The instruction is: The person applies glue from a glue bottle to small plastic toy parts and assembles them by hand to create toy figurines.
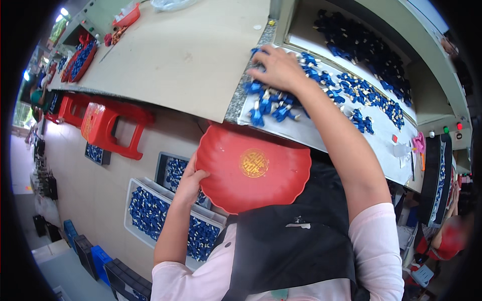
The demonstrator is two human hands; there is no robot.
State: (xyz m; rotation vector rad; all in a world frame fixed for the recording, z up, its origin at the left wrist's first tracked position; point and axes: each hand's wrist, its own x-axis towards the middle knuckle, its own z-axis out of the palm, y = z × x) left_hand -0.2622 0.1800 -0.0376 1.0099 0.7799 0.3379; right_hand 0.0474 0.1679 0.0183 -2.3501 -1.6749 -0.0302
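Note:
My left hand [190, 181] grips the left rim of a red scalloped plastic tray [226, 165], thumb on the inside and the other fingers mostly hidden. The tray holds nothing, bears a gold round emblem, and sits against my apron just below the bench edge. Over the left end of a white-covered worktop [316, 116], my right hand [278, 67] reaches across with its fingers apart and curved down. Its fingertips touch small blue pieces with pale tips [271, 106], whose exact kind I cannot make out. More of these pieces lie scattered to the right.
A dark pile of blue pieces [371, 52] fills the recess behind. White bins [148, 210] and a grey crate [173, 168] of similar pieces stand on the floor at left, near red stools [113, 128]. A beige table [175, 55] adjoins. A person in red [447, 238] is at far right.

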